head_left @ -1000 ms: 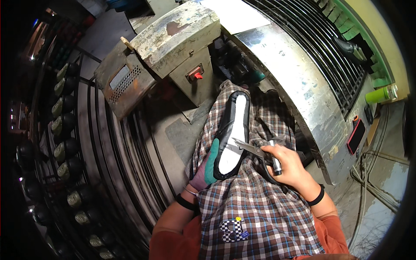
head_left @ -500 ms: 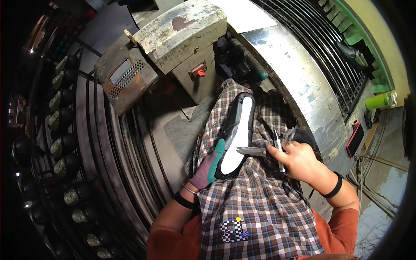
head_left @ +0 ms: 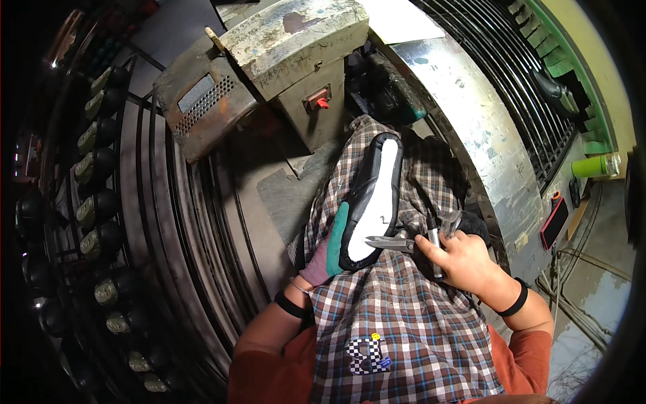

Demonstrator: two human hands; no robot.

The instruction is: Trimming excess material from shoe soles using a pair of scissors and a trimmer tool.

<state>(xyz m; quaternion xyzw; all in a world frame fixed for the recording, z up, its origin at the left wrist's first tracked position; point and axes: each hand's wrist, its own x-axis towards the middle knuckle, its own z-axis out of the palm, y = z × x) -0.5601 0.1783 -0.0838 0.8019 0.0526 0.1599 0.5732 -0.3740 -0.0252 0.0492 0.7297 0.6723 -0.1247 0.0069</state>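
A black shoe upper lies sole side up across my lap, its long white insole board facing me. My left hand, in a green and purple glove, grips its left side near the close end. My right hand is bare and closed around a grey metal tool with pointed jaws, like pliers. The jaw tips touch or hover just over the board's near end; I cannot tell which. A silver and black pen-like rod also sits in that hand. A small dark mark shows on the board.
A worn metal machine housing with a red switch stands ahead. Right of me runs a metal bench with rollers, a black shoe, a green bottle and a red-edged phone. Black shoes line a rack at left.
The shoe has turned slightly more upright. The tool's jaws have come closer to the near end of the white board. A small dark mark now shows on the board.
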